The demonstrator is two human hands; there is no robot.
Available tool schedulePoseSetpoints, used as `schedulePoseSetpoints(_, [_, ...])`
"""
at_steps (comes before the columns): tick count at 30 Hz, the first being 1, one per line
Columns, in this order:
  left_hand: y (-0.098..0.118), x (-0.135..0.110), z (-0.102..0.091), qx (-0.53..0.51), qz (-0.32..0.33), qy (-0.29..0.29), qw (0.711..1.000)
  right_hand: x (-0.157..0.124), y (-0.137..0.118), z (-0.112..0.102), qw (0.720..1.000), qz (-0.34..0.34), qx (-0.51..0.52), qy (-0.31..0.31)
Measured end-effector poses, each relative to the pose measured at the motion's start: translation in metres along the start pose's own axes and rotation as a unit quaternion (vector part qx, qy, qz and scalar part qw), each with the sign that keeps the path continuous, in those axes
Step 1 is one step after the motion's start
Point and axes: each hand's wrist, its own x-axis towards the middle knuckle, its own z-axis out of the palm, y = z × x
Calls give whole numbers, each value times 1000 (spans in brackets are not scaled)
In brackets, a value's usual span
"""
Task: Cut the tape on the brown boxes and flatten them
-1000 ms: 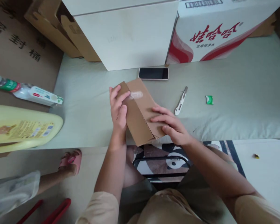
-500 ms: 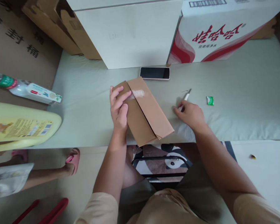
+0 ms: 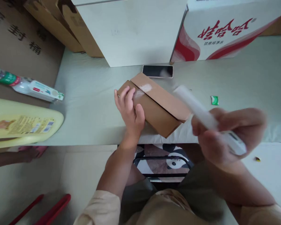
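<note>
My left hand [image 3: 131, 109] grips the left end of a small brown cardboard box [image 3: 158, 114], with fingers and thumb over its flap. The box is tilted on the pale green cloth, and whitish tape crosses the seam of its flaps. Raised close to the camera, my right hand [image 3: 229, 134] is closed round a white utility knife [image 3: 196, 107]. Motion blurs its front end, which points up and left over the box. A dark phone [image 3: 157, 71] lies just behind the box, and a small green packet [image 3: 214, 100] lies to the right.
Behind stand a large white box [image 3: 135, 34] and a red-and-white carton [image 3: 215, 34]. At left are a clear bottle [image 3: 25, 86], a yellow jug [image 3: 25, 120] and a big brown carton [image 3: 18, 40]. Another person's leg [image 3: 11, 159] shows lower left, above red handles [image 3: 53, 209].
My right hand has lifted the utility knife off the cloth, up towards the camera. My left hand and the box have shifted slightly right, and the box has turned. The other person's leg has moved left.
</note>
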Motion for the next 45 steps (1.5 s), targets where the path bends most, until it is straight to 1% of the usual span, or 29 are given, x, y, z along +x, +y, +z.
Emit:
schedulePoseSetpoints(2, [1, 0, 0, 7, -3, 0, 1000, 1, -9, 8, 998, -30, 1, -62])
schedulePoseSetpoints(4, [2, 0, 1, 11, -6, -2, 1000, 5, -14, 14, 991, -30, -25, -127])
schedulePoseSetpoints(6, [2, 0, 1, 11, -4, -4, 1000, 9, -16, 18, 986, -29, -50, -154])
schedulePoseSetpoints(11, [2, 1, 1, 1, 2, -13, 1000, 10, -15, 25, 981, -70, -117, -139])
schedulePoseSetpoints(14, [2, 1, 0, 4, -7, -27, 1000, 7, -12, 28, 984, -75, -119, -112])
schedulePoseSetpoints(18, [2, 0, -1, 8, -2, -16, 1000, 6, -11, 30, 988, -66, -109, -89])
schedulePoseSetpoints(21, [3, 0, -1, 6, 4, -16, 1000, 6, -10, 31, 984, -57, -135, -97])
schedulePoseSetpoints(24, [4, 0, -1, 10, 2, -22, 1000, 5, -10, 33, 979, -33, -167, -109])
schedulePoseSetpoints(28, [4, 1, 0, -2, 11, -8, 1000, 7, -9, 33, 974, -3, -183, -136])
schedulePoseSetpoints(30, [4, 1, 0, -10, 17, 0, 1000, 9, -8, 33, 972, -1, -184, -148])
schedulePoseSetpoints(34, [4, 0, -1, -7, 18, -3, 1000, 13, -8, 30, 971, -23, -171, -165])
schedulePoseSetpoints(39, [4, 0, -1, 10, 5, -15, 1000, 12, -7, 30, 972, -42, -189, -134])
schedulePoseSetpoints(45, [3, 1, -1, -8, 11, -18, 1000, 7, -4, 37, 969, -82, -208, -101])
